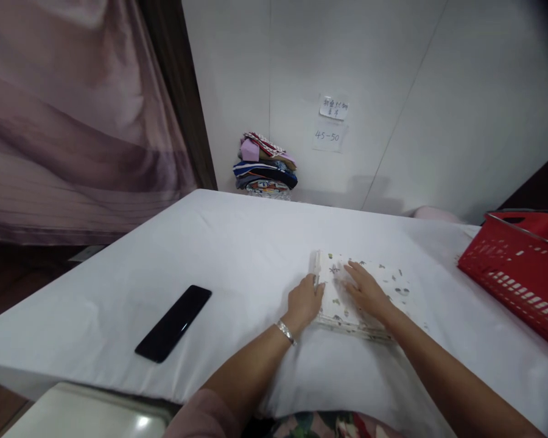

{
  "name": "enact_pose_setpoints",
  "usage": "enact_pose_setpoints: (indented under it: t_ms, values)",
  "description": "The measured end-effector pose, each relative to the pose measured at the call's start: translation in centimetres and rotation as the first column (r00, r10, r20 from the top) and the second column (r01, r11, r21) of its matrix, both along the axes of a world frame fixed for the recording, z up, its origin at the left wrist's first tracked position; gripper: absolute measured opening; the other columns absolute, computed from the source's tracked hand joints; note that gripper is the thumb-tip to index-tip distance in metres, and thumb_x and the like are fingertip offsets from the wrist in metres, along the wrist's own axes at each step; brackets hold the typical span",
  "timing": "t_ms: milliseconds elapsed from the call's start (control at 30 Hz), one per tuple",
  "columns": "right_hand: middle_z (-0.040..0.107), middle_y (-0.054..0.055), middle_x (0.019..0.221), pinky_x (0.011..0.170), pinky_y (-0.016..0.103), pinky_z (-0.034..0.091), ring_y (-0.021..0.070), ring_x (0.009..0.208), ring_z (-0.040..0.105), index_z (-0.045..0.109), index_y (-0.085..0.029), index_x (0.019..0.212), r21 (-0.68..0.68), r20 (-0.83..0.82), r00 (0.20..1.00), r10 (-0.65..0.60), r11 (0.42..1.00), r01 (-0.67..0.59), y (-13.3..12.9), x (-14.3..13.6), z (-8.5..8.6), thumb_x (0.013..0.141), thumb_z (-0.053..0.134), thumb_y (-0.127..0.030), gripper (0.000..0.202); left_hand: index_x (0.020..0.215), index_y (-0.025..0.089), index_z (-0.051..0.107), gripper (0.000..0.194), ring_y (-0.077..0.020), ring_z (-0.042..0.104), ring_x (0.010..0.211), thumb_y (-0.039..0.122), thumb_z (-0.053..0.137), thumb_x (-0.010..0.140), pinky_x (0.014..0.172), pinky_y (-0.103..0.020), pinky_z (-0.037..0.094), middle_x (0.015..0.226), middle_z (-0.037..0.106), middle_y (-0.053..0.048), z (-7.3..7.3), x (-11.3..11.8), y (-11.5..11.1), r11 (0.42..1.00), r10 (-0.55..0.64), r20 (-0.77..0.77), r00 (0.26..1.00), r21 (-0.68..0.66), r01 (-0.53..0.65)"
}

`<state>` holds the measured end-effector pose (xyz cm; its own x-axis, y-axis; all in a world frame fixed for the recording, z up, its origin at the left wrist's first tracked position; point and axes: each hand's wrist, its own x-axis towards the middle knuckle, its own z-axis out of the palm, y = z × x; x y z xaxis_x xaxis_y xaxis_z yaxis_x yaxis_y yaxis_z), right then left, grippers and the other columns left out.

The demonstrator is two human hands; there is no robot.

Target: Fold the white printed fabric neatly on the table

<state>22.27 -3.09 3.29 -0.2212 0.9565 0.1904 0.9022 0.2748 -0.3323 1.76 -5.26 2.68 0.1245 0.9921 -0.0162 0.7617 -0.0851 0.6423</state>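
Note:
A white cloth with small printed figures lies folded into a flat, layered rectangle on the white-covered table. At its left edge rests my left hand, fingers on the fold and thumb over the top layer; a bracelet circles that wrist. My right hand lies on top of the cloth with its fingers spread and holds nothing. The cloth's right part is partly behind my right forearm.
A black phone lies on the table at the left. A red basket stands at the right edge. Folded clothes are stacked beyond the far edge, near paper notes on the wall. A pale stool-like surface is at bottom left.

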Motion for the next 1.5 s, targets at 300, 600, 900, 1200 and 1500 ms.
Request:
enact_pose_setpoints:
  t_ms: [300,600,900,1200,1500]
  values:
    - [0.028,0.012,0.15,0.11,0.048,0.014,0.0249,0.139,0.018,0.032,-0.012,0.141,-0.093,0.175,0.981,-0.079,0.991,0.096,4.6,-7.3,-2.5,0.094,0.024,-0.036,0.053,0.111,0.022,0.05,0.026,-0.0228,0.062,0.091,0.034,0.039,0.09,0.077,-0.031,0.043,0.102,0.065,-0.007,-1.2,-0.1,0.0,1.0,0.009,-0.011,1.0,0.03,-0.009]
    - [0.029,0.011,0.15,0.11,0.045,0.015,0.024,0.139,0.02,0.033,-0.013,0.141,-0.049,0.197,0.978,-0.067,0.996,0.078,4.4,-6.8,-3.2,0.095,0.023,-0.038,0.053,0.106,0.022,0.053,0.029,-0.021,0.062,0.088,0.042,0.041,0.089,0.077,-0.03,0.043,0.097,0.066,-0.006,-1.3,-0.6,0.6,1.0,-0.008,0.043,0.999,0.008,0.008]
    - [0.039,0.011,0.145,0.107,0.047,0.021,0.0243,0.135,0.028,0.042,-0.016,0.134,0.002,0.111,0.992,-0.061,0.998,0.061,4.3,-6.7,-3.2,0.095,0.026,-0.036,0.047,0.121,0.017,0.054,0.039,-0.0215,0.054,0.114,0.029,0.036,0.089,0.099,-0.032,0.038,0.124,0.059,-0.011,-1.1,-0.2,5.8,0.99,0.14,0.305,0.942,-0.043,-0.134]
    - [0.039,0.009,0.145,0.107,0.046,0.022,0.0222,0.136,0.029,0.043,-0.02,0.135,-0.051,0.085,0.995,-0.06,0.997,0.065,4.7,-6.3,-2.9,0.095,0.027,-0.034,0.045,0.131,0.015,0.047,0.046,-0.0189,0.044,0.127,0.028,0.035,0.088,0.107,-0.031,0.032,0.136,0.05,-0.008,-1.7,2.1,9.0,0.973,0.227,0.441,0.868,-0.136,-0.185]
    - [0.028,0.012,0.15,0.111,0.044,0.018,0.0243,0.139,0.021,0.031,-0.01,0.142,-0.082,0.138,0.99,0.003,0.997,0.009,4.5,-7.8,-1.9,0.093,0.023,-0.025,0.052,0.129,0.015,0.05,0.046,-0.0187,0.047,0.125,0.031,0.038,0.088,0.106,-0.03,0.034,0.134,0.052,-0.009,-2.0,2.3,10.3,0.979,0.192,0.468,0.863,-0.152,-0.135]
